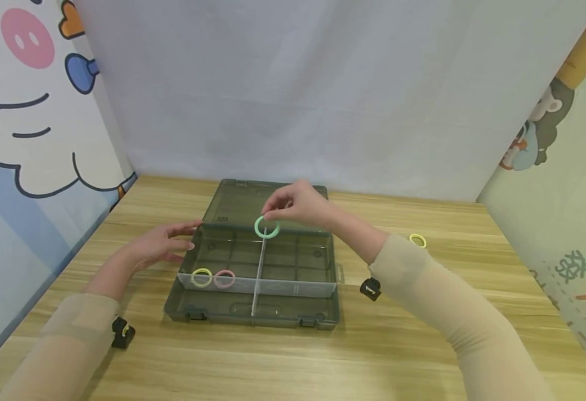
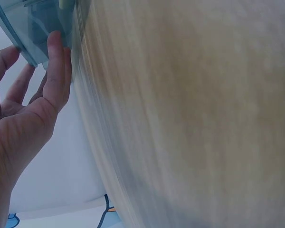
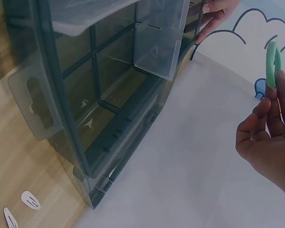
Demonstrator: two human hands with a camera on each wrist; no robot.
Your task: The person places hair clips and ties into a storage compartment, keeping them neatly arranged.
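Observation:
My right hand (image 1: 300, 205) pinches a light green hair tie (image 1: 266, 227) between thumb and fingers, above the rear part of a grey see-through divider box (image 1: 252, 321). In the right wrist view the green hair tie (image 3: 272, 66) stands upright, seen nearly edge-on. With fingers spread, my left hand (image 1: 158, 245) touches the box's left side; the left wrist view has these fingers (image 2: 54, 66) against its wall. A yellow hair tie (image 1: 201, 270) and a pink hair tie (image 1: 224, 272) are side by side at the long divider's left part; whether they hang or lean, I cannot tell.
The box's lid (image 1: 237, 203) lies folded back behind it. A short upright divider (image 1: 260, 262) crosses the long one. Another yellow hair tie (image 1: 418, 240) lies on the wooden table to the right. The right wrist view has pale hair clips (image 3: 31, 200) on the table.

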